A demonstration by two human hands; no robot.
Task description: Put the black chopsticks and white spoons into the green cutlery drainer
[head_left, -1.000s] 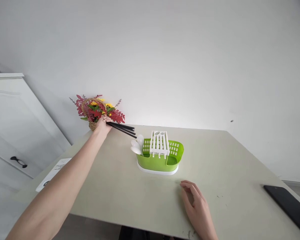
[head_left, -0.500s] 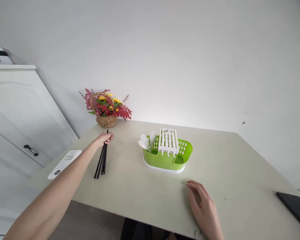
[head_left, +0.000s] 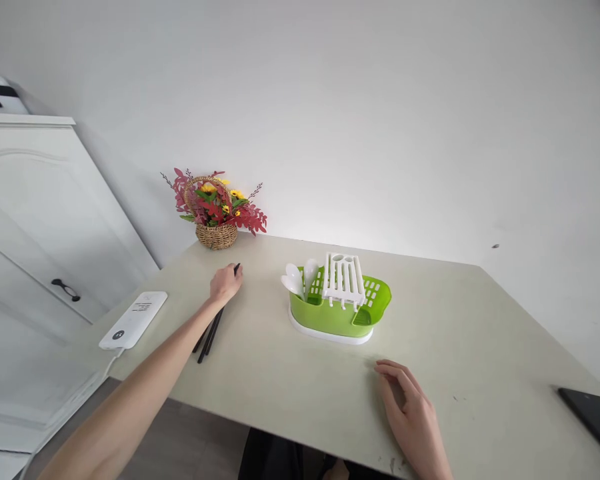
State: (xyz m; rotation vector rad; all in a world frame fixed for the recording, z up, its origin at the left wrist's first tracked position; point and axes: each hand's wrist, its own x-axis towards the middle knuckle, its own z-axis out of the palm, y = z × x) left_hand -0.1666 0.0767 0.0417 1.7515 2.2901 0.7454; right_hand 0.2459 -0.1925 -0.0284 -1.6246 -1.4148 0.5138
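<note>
My left hand (head_left: 225, 284) is closed around several black chopsticks (head_left: 211, 339). Their upper end pokes out past my fingers, and the lower ends spread below my wrist, partly behind my forearm. My right hand (head_left: 409, 415) rests on the table's near side, thumb apart from loosely bent fingers, with nothing in it. Between the hands stands a green dish-rack basket (head_left: 325, 320) on a white base. White spoons (head_left: 294, 280) lean upright in its left end. A white slatted rack with hooks (head_left: 344, 280) sits across its middle.
A wicker basket of flowers (head_left: 217, 237) stands at the back left against the wall. A white power bank (head_left: 134, 321) with a cable lies at the left edge. At the right edge is a black phone (head_left: 593, 417). A white cabinet (head_left: 55, 227) borders the table's left.
My left hand has moved slightly right with the chopsticks, which now slant more to the right at the top. My right hand stays nearly in place. The view has shifted a little.
</note>
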